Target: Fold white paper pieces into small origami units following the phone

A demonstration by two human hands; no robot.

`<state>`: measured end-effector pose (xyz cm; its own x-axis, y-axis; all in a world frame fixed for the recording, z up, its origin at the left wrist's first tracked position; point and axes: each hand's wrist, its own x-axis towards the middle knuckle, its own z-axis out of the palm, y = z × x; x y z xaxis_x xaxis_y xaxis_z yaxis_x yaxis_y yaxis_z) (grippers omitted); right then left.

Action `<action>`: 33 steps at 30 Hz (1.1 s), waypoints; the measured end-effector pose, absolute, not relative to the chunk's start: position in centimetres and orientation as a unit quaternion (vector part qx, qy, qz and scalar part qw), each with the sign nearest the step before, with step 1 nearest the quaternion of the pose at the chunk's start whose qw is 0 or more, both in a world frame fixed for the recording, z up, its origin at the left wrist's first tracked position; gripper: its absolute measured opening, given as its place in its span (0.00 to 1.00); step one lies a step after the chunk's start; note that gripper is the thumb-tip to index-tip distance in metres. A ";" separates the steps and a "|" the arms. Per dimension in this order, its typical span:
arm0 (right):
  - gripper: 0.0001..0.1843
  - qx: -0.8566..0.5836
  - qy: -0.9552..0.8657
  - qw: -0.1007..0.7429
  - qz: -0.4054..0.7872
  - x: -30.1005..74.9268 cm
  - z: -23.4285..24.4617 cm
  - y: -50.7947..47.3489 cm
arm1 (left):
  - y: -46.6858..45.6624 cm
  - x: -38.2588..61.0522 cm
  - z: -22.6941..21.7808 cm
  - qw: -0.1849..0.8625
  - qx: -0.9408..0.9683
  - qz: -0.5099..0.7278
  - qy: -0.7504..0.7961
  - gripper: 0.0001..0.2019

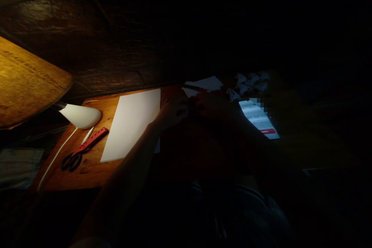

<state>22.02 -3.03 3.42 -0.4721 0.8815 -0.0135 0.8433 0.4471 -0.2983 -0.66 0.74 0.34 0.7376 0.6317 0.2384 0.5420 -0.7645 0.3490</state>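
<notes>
On the far left, the amber shade [31, 81] is glowing and the white cord [55, 161] is trailing off the table [93, 178], so by my guess an elbow swinging wide could be snagging it and toppling the white lamp base [84, 116]. The black-handled scissors [77, 159] are lying near the white sheets [133, 122], which my left forearm is crossing; if it is dragging on them, they could be creasing or sliding. My left hand [176, 109] is sitting just beyond their right edge, fingers partly curled, but I cannot tell whether they are gripping anything. The loose paper pieces [215, 83] are lying just past both hands. My right hand [207, 102] is disappearing into shadow, its opening and hold unreadable, so misjudging an edge is seeming likely. Farther right, the crumpled-looking papers [251, 83] and lit phone [258, 118] are lying where a careless right arm could be sweeping them aside.
</notes>
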 end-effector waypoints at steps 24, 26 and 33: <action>0.14 -0.490 -0.856 0.105 0.132 21.8 3.9 -4.0 | 1.1 -0.8 0.4 0.113 0.933 0.143 0.310 0.08; 0.14 -0.502 -0.850 0.096 0.131 21.7 4.1 -4.1 | 0.9 -1.0 0.6 0.110 0.934 0.134 0.312 0.08; 0.11 -0.517 -0.844 0.080 0.120 21.5 4.1 -4.3 | 0.2 -1.3 1.1 0.090 0.930 0.107 0.339 0.11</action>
